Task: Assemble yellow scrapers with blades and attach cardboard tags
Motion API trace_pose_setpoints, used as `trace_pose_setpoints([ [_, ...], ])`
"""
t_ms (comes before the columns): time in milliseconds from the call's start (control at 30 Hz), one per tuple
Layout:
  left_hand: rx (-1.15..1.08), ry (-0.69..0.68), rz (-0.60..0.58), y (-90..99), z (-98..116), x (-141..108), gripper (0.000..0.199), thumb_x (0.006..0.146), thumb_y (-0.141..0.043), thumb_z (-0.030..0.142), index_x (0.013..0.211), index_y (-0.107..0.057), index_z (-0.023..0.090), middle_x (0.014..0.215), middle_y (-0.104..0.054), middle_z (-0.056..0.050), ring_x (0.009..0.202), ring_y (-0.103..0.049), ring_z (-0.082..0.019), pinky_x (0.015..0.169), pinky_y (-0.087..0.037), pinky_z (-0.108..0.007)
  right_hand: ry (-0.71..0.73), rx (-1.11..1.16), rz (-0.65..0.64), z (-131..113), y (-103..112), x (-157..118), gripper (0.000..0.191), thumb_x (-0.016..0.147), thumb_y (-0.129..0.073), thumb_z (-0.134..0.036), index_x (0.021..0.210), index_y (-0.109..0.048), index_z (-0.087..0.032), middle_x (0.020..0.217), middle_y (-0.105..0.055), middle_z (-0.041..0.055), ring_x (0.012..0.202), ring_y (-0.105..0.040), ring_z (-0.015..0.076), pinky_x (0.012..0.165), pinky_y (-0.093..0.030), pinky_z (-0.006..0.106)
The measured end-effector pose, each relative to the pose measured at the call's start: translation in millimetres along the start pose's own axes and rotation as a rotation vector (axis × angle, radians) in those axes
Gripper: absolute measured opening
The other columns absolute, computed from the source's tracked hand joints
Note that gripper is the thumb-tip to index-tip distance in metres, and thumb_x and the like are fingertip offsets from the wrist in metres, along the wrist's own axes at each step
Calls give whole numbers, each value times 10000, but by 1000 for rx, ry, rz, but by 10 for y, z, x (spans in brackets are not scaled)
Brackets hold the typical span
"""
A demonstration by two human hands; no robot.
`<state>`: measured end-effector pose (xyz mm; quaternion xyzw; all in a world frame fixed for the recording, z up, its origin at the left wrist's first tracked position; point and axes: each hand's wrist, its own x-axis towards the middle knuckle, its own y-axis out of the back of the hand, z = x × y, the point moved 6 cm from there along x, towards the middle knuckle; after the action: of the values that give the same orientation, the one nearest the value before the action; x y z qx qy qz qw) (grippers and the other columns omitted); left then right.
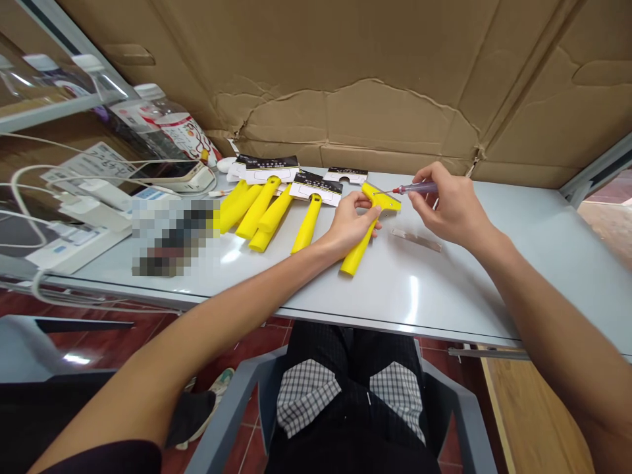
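Observation:
My left hand [353, 220] is closed around a yellow scraper [363, 250] where its handle meets the wide head. The scraper's handle points down toward the table's front edge. In my right hand [444, 201] is a screwdriver [419, 188] with a purplish, see-through handle. Its thin shaft reaches left, and the tip is at the scraper's head, near a screw spot. Just below my right hand, a narrow clear plastic strip [416, 239] lies on the table. Left of my left hand, another yellow scraper [309, 224] lies with a black and white card on it.
Several more yellow scrapers [259, 204] with cards are piled to the left. Beyond them are a phone [165, 172], a power strip [74, 243] with white cables, and drink bottles [172, 122]. A cardboard sheet [345, 59] stands behind the grey table [533, 263].

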<state>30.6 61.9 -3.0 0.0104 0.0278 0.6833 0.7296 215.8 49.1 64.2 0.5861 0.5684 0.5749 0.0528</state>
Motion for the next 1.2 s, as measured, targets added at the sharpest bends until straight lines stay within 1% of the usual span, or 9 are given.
trace_pose_setpoints([
  [133, -1, -8, -8, 4, 0, 0, 116, 1008, -635, 124, 1088, -555, 150, 1398, -625, -170, 615, -669, -67, 523, -560, -247, -32, -33, -9, 17, 11, 10, 133, 957, -682, -371, 994, -605, -270, 758, -750, 26, 626, -678, 234, 588, -440, 355],
  [300, -1, -7, -5, -4, 13, -9, 108, 1005, -634, 107, 1064, -556, 153, 1393, -617, -175, 593, -663, -59, 514, -551, -252, -63, -53, -17, 26, 14, 18, 195, 978, -677, -423, 907, -597, -260, 722, -739, 44, 611, -677, 241, 583, -438, 371],
  [400, 16, -9, -9, -20, 33, -16, 105, 1010, -633, 108, 1076, -565, 154, 1392, -613, -172, 593, -655, -52, 521, -547, -249, -59, -57, -4, 11, 22, 12, 170, 970, -693, -407, 993, -608, -262, 725, -735, 33, 589, -666, 237, 581, -443, 376],
  [500, 12, -12, -17, -25, 33, -18, 104, 1013, -632, 112, 1078, -561, 152, 1385, -616, -170, 592, -655, -51, 520, -546, -245, -39, -32, -1, -27, 31, 4, 237, 958, -698, -391, 1139, -606, -268, 778, -750, 28, 557, -635, 222, 571, -450, 382],
  [567, 5, -12, -18, -17, 15, -9, 109, 1010, -638, 115, 1074, -557, 151, 1383, -618, -172, 592, -659, -57, 518, -551, -249, -25, -19, -5, -51, 34, 3, 237, 959, -682, -377, 1161, -604, -278, 819, -755, 30, 564, -627, 216, 566, -453, 379],
  [733, -1, -16, -14, 9, -46, 37, 130, 1009, -647, 142, 1093, -550, 166, 1375, -636, -155, 615, -674, -66, 531, -563, -243, -1, -43, 11, -54, 42, 18, 132, 956, -684, -369, 1007, -600, -282, 804, -729, 29, 587, -611, 208, 585, -449, 374],
  [933, -1, -17, -16, 3, -34, 40, 133, 1005, -655, 146, 1091, -555, 165, 1360, -644, -158, 625, -678, -74, 529, -556, -241, -34, -80, 38, -4, 32, 22, 299, 979, -674, -450, 794, -522, -270, 650, -650, 14, 562, -575, 207, 585, -410, 374],
  [1133, 0, -25, -21, -1, -20, 30, 133, 1003, -645, 132, 1085, -548, 171, 1349, -646, -150, 617, -677, -76, 526, -563, -250, -33, -16, 25, -70, 53, 11, 190, 938, -706, -408, 1045, -609, -284, 801, -730, 22, 557, -583, 197, 581, -436, 377],
  [1200, -7, -38, -23, 0, -22, 38, 128, 999, -650, 133, 1076, -553, 167, 1339, -645, -151, 609, -680, -81, 522, -570, -262, -9, -11, 26, -85, 58, 9, 161, 942, -692, -393, 1030, -610, -286, 829, -736, 29, 565, -584, 194, 577, -437, 374],
])
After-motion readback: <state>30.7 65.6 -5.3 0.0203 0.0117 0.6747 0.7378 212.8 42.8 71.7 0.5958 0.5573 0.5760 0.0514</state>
